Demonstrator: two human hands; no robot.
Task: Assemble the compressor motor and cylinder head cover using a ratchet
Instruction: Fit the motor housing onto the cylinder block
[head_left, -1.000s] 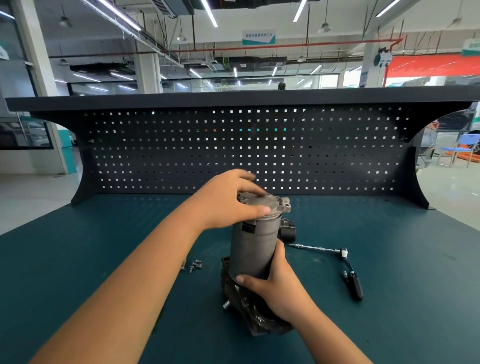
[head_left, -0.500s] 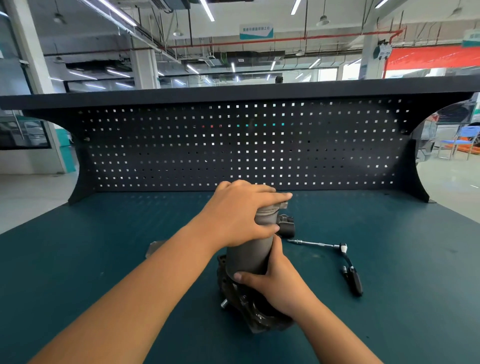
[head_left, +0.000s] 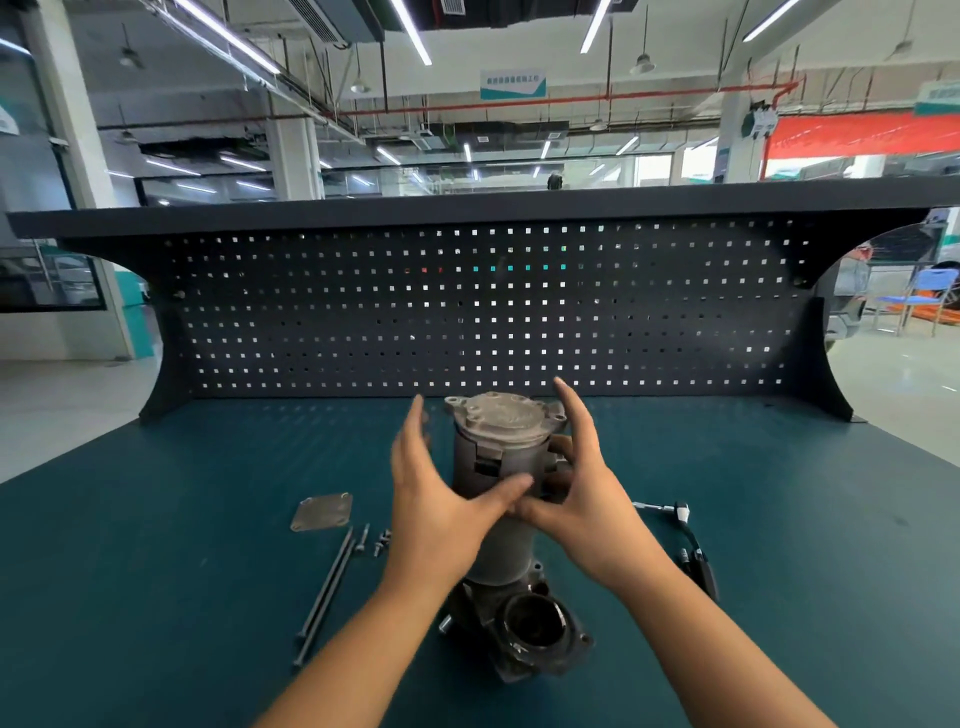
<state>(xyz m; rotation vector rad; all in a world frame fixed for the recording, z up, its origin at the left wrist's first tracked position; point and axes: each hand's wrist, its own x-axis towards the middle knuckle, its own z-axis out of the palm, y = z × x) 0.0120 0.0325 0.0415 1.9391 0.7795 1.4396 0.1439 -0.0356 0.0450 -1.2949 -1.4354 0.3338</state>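
The grey compressor motor (head_left: 498, 447) stands upright on its dark crankcase base (head_left: 530, 634), whose round cylinder opening faces me. My left hand (head_left: 431, 499) and my right hand (head_left: 582, 499) hover on either side of the motor's body, fingers spread, thumbs meeting in front of it; neither grips it. A flat square cylinder head cover (head_left: 322, 512) lies on the bench to the left. Two long bolts (head_left: 327, 592) and some short bolts (head_left: 376, 540) lie beside it. The ratchet (head_left: 685, 545) lies to the right, partly hidden by my right forearm.
The teal bench top (head_left: 156, 571) ends at a dark pegboard back wall (head_left: 467, 312) with a shelf on top. Workshop floor and a blue chair (head_left: 914, 296) lie beyond the bench's right side.
Both hands have let go of the motor and opened beside it. The view has tilted, and the cover plate and bolts on the left now show.
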